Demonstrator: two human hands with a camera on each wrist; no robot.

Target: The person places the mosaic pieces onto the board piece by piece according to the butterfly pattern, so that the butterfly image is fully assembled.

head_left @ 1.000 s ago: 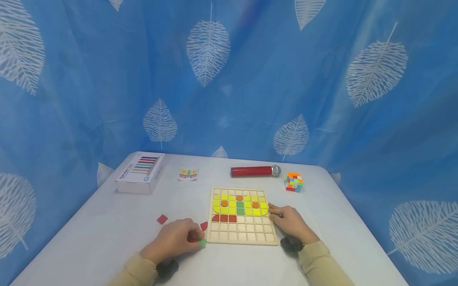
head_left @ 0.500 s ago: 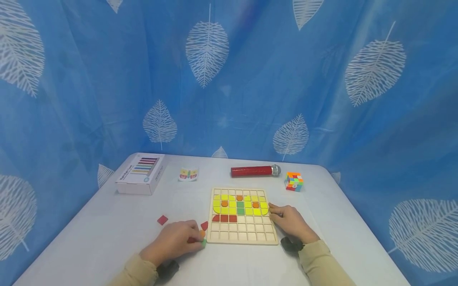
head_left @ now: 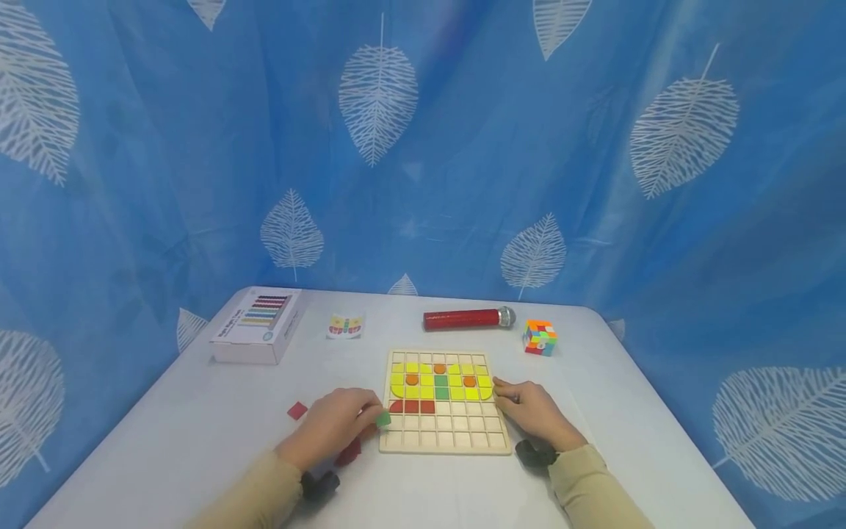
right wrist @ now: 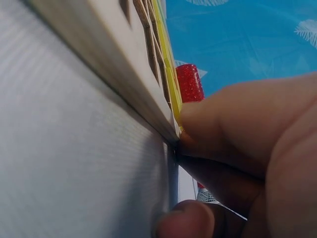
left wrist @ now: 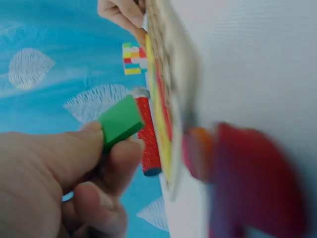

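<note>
Grip of left hand [head_left: 333, 425] pinches one green block [left wrist: 120, 121], right hand [head_left: 534, 413] one grid board [head_left: 445, 439].

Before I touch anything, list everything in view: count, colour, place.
Wooden grid board: 1, pale, table's middle
Yellow tiles: many, yellow, on board
Orange discs: 3, orange, on board
Green square tiles: 2, green, board's centre
Red tiles: 3, red, board's left
Held green tile: 1, green, left fingers
Loose pieces: count unclear, mostly red, left of board
Picture card: 1, multicoloured, back left
Box: 1, mostly white, far left
Microphone: 1, red, silver, back
Rubik's cube: 1, multicoloured, back right
Table: 1, white, beneath these
Leaf-print curtain: count unclear, blue and white, behind
Wrist cameras: 2, black, wrists
Sleeves: 2, beige, arms
Left hand: 1, left of board
Right hand: 1, board's right edge
</note>
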